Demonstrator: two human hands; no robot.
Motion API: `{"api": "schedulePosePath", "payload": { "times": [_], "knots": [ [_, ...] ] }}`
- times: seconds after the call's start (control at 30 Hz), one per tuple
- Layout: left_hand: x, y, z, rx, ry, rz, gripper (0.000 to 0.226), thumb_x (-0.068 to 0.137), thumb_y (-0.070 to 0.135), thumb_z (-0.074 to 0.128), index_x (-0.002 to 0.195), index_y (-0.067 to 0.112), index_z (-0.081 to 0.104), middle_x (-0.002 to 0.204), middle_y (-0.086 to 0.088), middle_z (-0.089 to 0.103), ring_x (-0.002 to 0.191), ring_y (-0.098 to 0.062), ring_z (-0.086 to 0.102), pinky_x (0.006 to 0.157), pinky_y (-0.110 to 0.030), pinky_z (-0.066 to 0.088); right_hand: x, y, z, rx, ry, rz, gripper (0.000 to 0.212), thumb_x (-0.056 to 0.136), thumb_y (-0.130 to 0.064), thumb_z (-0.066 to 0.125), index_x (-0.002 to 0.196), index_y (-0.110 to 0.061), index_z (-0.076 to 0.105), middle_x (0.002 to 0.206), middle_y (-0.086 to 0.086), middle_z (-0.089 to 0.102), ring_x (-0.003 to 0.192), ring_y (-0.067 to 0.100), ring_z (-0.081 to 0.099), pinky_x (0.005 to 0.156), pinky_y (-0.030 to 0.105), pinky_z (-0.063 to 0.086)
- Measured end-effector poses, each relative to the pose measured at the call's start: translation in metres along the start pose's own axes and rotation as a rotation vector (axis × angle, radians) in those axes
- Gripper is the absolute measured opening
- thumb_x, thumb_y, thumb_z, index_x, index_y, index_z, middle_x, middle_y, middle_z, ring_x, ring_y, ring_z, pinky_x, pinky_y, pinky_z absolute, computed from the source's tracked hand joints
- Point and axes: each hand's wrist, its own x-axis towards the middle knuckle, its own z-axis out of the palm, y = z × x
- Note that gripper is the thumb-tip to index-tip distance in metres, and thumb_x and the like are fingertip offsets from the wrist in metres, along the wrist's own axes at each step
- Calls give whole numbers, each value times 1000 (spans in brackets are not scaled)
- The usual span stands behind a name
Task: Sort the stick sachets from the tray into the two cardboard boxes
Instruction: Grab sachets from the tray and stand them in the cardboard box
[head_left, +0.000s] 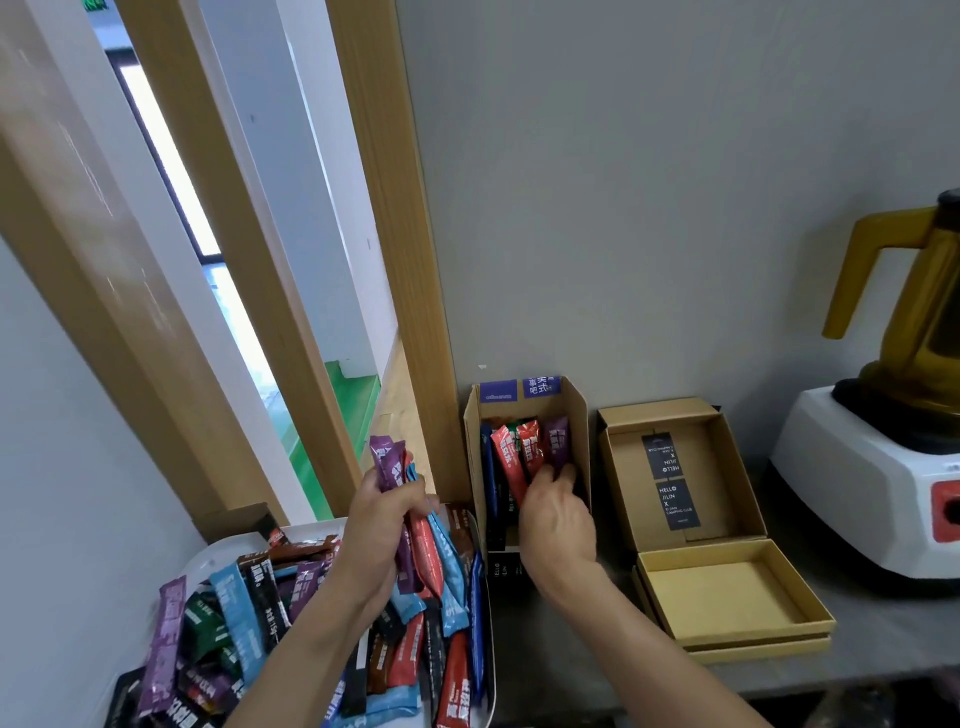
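A white tray (491, 654) at the lower left is heaped with several coloured stick sachets (228, 618). My left hand (379, 525) grips a bunch of purple, blue and red sachets (415, 525) above the tray. A tall open cardboard box (576, 415) stands against the wall and holds upright red, purple, green and blue sachets (524, 452). My right hand (556, 514) reaches into this box, its fingers on a purple sachet (557, 441). To the right lies a flat open cardboard box (727, 597) with dark sachets (670, 483) in its far half.
A white blender base (867, 478) with a yellow jug (914, 312) stands at the right edge. A wooden door frame (405, 260) rises left of the tall box. The grey counter (883, 639) ends near the bottom of the view.
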Motion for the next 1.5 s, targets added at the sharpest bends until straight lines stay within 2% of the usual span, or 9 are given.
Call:
{"api": "schedulePosePath", "payload": {
  "times": [0.13, 0.27, 0.43, 0.63, 0.8, 1.0, 1.17, 1.33, 1.5],
  "knots": [
    [2, -2, -6, 19, -21, -17, 30, 93, -3, 59, 115, 16, 55, 89, -12, 61, 79, -25, 65, 82, -46, 58, -8, 5, 2, 40, -12, -36, 39, 100, -20, 64, 137, -17, 51, 143, 10, 52, 110, 21, 70, 89, 31, 61],
    [2, -5, -5, 96, -10, 8, 22, 96, 7, 64, 114, 18, 57, 94, -19, 64, 84, -32, 70, 95, -57, 57, -17, 11, -7, 304, 7, -97, 29, 101, -32, 64, 129, -27, 60, 129, -7, 60, 105, 8, 68, 81, 21, 57],
    [2, -3, 3, 128, 13, 81, 25, 94, 11, 71, 117, 12, 59, 102, -20, 70, 91, -31, 75, 89, -49, 61, -29, 15, -36, 1038, -561, -207, 21, 97, -35, 71, 112, -19, 70, 108, -1, 77, 102, 9, 74, 79, 26, 60],
    [3, -3, 7, 279, 61, 177, 42, 86, 30, 81, 118, 14, 58, 100, -7, 76, 90, -22, 79, 79, -41, 64, -24, 30, -32, 1115, -655, -193, 21, 103, -21, 63, 122, -14, 67, 115, 5, 77, 107, 19, 74, 90, 35, 59],
    [7, 1, 4, 319, 77, 246, 33, 84, 26, 83, 111, 22, 65, 101, 3, 77, 91, -13, 77, 74, -30, 61, -27, 34, -33, 1139, -692, -209, 23, 104, -21, 61, 125, -14, 66, 118, 4, 76, 110, 19, 74, 92, 34, 60],
    [10, 1, 8, 365, 129, 331, 28, 84, 31, 83, 104, 22, 66, 92, 5, 76, 86, -11, 77, 73, -31, 61, -29, 28, -19, 835, -351, -253, 18, 93, -33, 76, 109, -33, 68, 116, -9, 66, 105, 8, 68, 87, 32, 62],
    [9, -1, 9, 270, 161, 294, 49, 79, 57, 74, 108, 19, 61, 88, -1, 73, 83, -17, 75, 85, -40, 59, -16, 26, 8, 552, 35, -128, 31, 100, -35, 65, 130, -31, 60, 129, -13, 56, 106, 3, 64, 84, 21, 58],
    [7, -3, 12, 114, 105, 192, 47, 85, 57, 64, 118, 24, 57, 91, -9, 70, 86, -23, 73, 86, -41, 57, 3, 13, 26, 447, 50, -52, 39, 101, -28, 65, 137, -25, 50, 134, -2, 63, 121, 15, 66, 95, 30, 58],
    [6, -5, 5, 75, 113, 165, 45, 88, 52, 66, 122, 25, 56, 94, -11, 68, 84, -24, 72, 75, -35, 56, 5, 11, 32, 483, 39, -156, 21, 97, -24, 70, 110, -30, 56, 121, -8, 67, 113, 9, 68, 89, 29, 61]
  ]
}}
